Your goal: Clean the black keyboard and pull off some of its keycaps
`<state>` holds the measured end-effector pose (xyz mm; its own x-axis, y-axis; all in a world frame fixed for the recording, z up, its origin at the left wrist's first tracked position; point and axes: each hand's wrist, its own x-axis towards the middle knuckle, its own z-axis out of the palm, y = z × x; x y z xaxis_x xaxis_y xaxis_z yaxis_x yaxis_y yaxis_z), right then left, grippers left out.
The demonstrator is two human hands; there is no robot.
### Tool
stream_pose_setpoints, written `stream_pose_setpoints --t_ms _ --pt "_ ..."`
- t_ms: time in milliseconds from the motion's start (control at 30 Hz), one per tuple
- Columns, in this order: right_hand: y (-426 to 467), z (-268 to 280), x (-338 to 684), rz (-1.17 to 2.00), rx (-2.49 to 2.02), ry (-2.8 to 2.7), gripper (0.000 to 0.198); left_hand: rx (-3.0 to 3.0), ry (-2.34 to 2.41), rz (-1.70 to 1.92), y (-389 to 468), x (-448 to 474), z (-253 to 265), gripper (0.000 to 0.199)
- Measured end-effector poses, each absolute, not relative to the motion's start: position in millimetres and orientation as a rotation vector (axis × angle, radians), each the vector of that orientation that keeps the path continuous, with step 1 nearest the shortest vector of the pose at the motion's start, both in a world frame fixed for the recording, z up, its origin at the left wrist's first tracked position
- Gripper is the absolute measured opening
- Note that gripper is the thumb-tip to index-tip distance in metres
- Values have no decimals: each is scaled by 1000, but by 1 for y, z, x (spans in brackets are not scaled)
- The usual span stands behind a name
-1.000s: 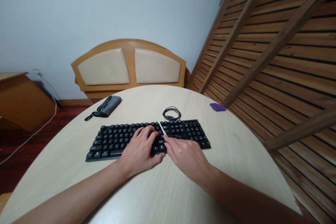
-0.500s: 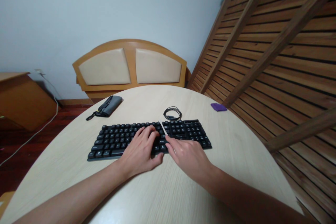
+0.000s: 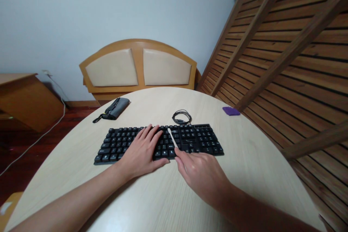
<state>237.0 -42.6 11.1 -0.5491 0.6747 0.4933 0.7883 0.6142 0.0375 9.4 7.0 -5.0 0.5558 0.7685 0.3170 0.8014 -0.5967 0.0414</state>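
Observation:
A black keyboard (image 3: 112,146) with a full set of keys and a number pad lies on the pale round table (image 3: 168,195). My left hand (image 3: 144,152) rests flat on its middle keys, fingers spread and thumb stretched toward the front edge. In my right hand (image 3: 202,172), closed between thumb and fingers, is a slim white stick (image 3: 173,139) with a slightly wider head, like a toothbrush. Its head points away from me over the keys, right of my left fingers. Whether it touches them I cannot tell. The palm hides its rear end.
Behind the keyboard lies its coiled black cable (image 3: 182,117). A grey folded pouch (image 3: 118,108) with a black strap is at the far left, a purple cloth (image 3: 231,111) at the far right. Wooden slats (image 3: 293,61) lean beside the table; a padded headboard (image 3: 138,63) stands behind.
My right hand has drawn back a little toward me with the white stick. The fingers of my left hand have straightened and lie flatter on the keys. The view has shifted slightly.

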Motion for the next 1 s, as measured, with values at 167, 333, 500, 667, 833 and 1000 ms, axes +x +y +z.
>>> stream_pose_setpoints --t_ms 167,333,500,667,833,1000 --pt "-47 10 236 -432 -1142 -2441 24 -2669 -1360 -365 9 9 -5 95" --pt "-52 10 239 -479 -1230 -2467 27 -2667 -1357 -391 11 8 -5 98" --pt "-56 10 243 -552 -1317 -2540 28 -2661 -1373 -376 13 9 -5 99" --pt "-60 12 243 -535 -1375 -2630 30 -2620 -1367 -403 15 11 -5 95" --pt "-66 8 240 -556 -1376 -2579 31 -2583 -1361 -438 13 13 -5 90" --pt "-69 6 235 -560 -1279 -2483 33 -2574 -1366 -420 13 14 -7 89"
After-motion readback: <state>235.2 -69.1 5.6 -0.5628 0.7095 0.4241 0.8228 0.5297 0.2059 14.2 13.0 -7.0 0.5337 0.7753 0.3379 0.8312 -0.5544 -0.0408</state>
